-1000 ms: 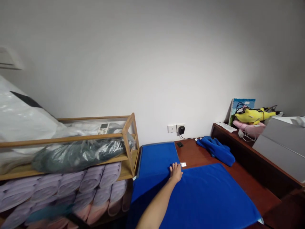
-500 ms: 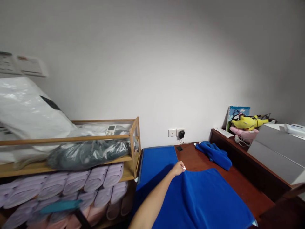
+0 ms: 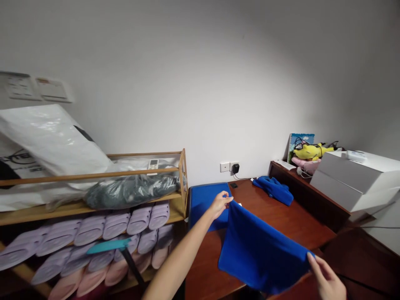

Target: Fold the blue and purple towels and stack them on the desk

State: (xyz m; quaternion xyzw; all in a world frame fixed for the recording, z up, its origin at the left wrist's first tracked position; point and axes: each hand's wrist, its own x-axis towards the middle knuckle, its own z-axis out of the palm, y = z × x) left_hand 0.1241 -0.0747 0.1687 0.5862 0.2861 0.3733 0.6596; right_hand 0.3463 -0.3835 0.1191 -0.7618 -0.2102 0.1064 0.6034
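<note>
A blue cloth [image 3: 259, 250] is stretched between my two hands above the reddish-brown desk [image 3: 206, 260]. My left hand [image 3: 220, 204] pinches its upper left corner, where a small white tag shows beside the fingers. At the lower right, my right hand [image 3: 326, 275] grips the opposite corner between thumb and fingers. The cloth sags in the middle and its lower edge hangs free. Behind my left hand, a flat blue cloth [image 3: 208, 200] lies on the desk near the wall. A crumpled blue cloth [image 3: 273, 189] sits farther back on the right.
On the left stands a wooden shoe rack [image 3: 183, 183] with several lilac slippers [image 3: 117, 223], a dark plastic-wrapped bundle [image 3: 134, 191] and a white bag [image 3: 59, 141]. A raised ledge at right bears a yellow plush toy [image 3: 308, 152] and grey-white drawers [image 3: 337, 179]. A black plug [image 3: 235, 168] is in the wall.
The held cloth has been lifted off the desk and the flat blue one. My right hand has come into view, holding the other corner. The view has shifted left slightly.
</note>
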